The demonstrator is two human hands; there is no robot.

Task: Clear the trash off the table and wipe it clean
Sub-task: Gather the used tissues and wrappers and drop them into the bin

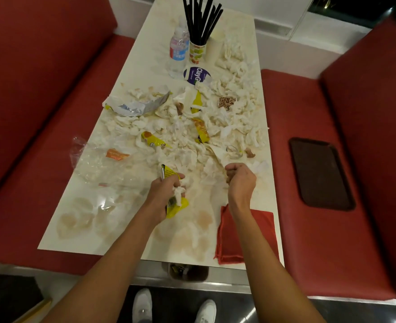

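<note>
**A:** Lighting's warm and kinda dim, coming from overhead I think. There's a hot white glare spot on the glossy white rectangular tabletop point(75, 238), near its left edge, and the crinkly clear plastic bag point(92, 159) catches some shine too.

**B:** Yep, and the red padded bench seats point(29, 113) go murky toward the corners. Wide-angle lens bows the table's edges outward. Whole thing's soft and smeary; print on the crumpled yellow snack wrapper point(177, 207) gripped in the left hand point(163, 194) is unreadable. The dark brown plastic tray point(321, 173) is nearly black.
</note>
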